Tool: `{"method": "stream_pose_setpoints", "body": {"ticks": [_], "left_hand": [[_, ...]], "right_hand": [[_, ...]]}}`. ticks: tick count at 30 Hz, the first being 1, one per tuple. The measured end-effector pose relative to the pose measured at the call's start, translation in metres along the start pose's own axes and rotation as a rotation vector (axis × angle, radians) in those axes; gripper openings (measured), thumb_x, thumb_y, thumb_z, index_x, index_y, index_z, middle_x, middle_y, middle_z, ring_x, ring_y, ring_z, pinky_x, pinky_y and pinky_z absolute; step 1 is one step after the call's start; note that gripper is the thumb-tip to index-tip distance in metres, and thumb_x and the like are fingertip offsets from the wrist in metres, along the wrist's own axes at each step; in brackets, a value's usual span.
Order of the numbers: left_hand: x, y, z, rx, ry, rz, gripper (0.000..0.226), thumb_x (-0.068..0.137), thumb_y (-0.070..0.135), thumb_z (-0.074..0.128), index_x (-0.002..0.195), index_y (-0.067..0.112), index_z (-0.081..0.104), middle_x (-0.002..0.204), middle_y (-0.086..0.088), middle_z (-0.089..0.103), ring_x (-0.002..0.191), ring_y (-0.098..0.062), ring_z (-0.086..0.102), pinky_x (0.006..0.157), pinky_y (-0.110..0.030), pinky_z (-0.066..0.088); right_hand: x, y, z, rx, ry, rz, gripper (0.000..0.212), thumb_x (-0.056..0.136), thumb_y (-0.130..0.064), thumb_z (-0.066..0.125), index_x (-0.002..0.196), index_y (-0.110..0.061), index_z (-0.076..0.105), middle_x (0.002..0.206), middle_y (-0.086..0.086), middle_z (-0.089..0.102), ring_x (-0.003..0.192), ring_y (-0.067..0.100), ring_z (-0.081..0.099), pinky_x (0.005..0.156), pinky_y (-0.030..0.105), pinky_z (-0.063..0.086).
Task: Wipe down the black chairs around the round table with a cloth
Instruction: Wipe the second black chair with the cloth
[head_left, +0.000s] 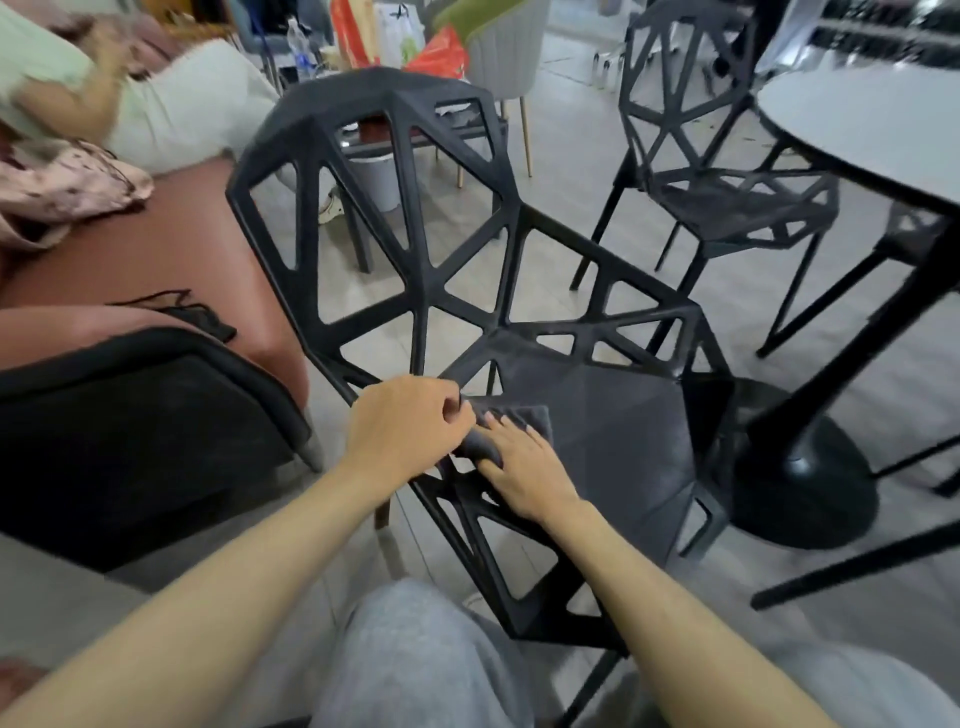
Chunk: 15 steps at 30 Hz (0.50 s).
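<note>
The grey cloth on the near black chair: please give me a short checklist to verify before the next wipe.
1. Grey cloth lies on the near black chair seat: ok.
2. Right hand flat on the cloth: ok.
3. Left hand at the cloth's edge by the backrest: ok; grip cannot tell.
4. Seat ahead of the cloth free of items: ok.
5. Seat already clean: cannot tell.

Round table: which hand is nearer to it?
Right. The right hand lies flat on the cloth on the chair seat, on the round table side; the left hand grips the cloth farther away.
</note>
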<state>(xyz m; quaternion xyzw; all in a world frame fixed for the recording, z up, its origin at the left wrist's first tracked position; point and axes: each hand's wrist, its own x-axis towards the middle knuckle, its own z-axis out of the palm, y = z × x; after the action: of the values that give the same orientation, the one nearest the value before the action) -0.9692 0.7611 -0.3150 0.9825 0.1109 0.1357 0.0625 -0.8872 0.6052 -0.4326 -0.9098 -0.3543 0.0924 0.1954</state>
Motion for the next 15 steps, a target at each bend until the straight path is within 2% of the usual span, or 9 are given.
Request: {"method": "stream_pose_setpoints", "body": {"ticks": [2, 4, 6, 12, 15], "left_hand": [[0.008, -0.009, -0.007, -0.011, -0.037, 0.102, 0.035, 0.097, 0.047, 0.05, 0.074, 0.022, 0.056, 0.071, 0.006, 0.061, 0.071, -0.019, 0.058, 0.061, -0.032, 0.04], [0.022, -0.028, -0.016, 0.045, 0.01, 0.23, 0.036, 0.099, 0.045, 0.044, 0.072, 0.023, 0.053, 0.071, 0.007, 0.058, 0.072, -0.019, 0.059, 0.06, -0.03, 0.037], [0.035, -0.048, -0.023, 0.068, 0.032, 0.295, 0.036, 0.098, 0.047, 0.038, 0.07, 0.027, 0.049, 0.07, 0.008, 0.057, 0.072, -0.018, 0.06, 0.06, -0.031, 0.043], [0.032, -0.052, -0.01, -0.005, 0.117, 0.205, 0.035, 0.096, 0.059, 0.047, 0.076, 0.035, 0.062, 0.072, 0.018, 0.063, 0.075, -0.005, 0.057, 0.064, -0.027, 0.05], [0.032, -0.051, -0.011, -0.028, 0.127, 0.165, 0.041, 0.094, 0.062, 0.042, 0.075, 0.034, 0.064, 0.073, 0.018, 0.065, 0.076, -0.004, 0.056, 0.066, -0.027, 0.048]], "right_hand": [[-0.012, -0.003, -0.003, 0.041, -0.02, -0.008, 0.062, 0.103, -0.032, 0.045, 0.162, -0.027, 0.026, 0.168, -0.002, 0.025, 0.157, 0.018, 0.015, 0.127, 0.032, 0.006], [-0.013, -0.001, -0.002, 0.063, -0.029, 0.005, 0.062, 0.103, -0.034, 0.044, 0.162, -0.027, 0.026, 0.169, -0.003, 0.024, 0.157, 0.016, 0.015, 0.127, 0.032, 0.007], [-0.008, 0.003, -0.001, 0.045, -0.033, 0.009, 0.063, 0.103, -0.037, 0.042, 0.163, -0.028, 0.024, 0.169, -0.005, 0.023, 0.157, 0.014, 0.015, 0.128, 0.034, 0.009], [0.046, 0.032, 0.0, -0.061, 0.028, 0.039, 0.059, 0.101, -0.039, 0.042, 0.159, -0.033, 0.03, 0.169, -0.007, 0.024, 0.155, 0.019, 0.022, 0.126, 0.041, 0.019], [0.083, 0.055, -0.006, -0.121, 0.031, 0.076, 0.063, 0.105, -0.04, 0.042, 0.163, -0.028, 0.021, 0.171, -0.006, 0.013, 0.158, 0.018, 0.013, 0.128, 0.04, 0.012]]}}
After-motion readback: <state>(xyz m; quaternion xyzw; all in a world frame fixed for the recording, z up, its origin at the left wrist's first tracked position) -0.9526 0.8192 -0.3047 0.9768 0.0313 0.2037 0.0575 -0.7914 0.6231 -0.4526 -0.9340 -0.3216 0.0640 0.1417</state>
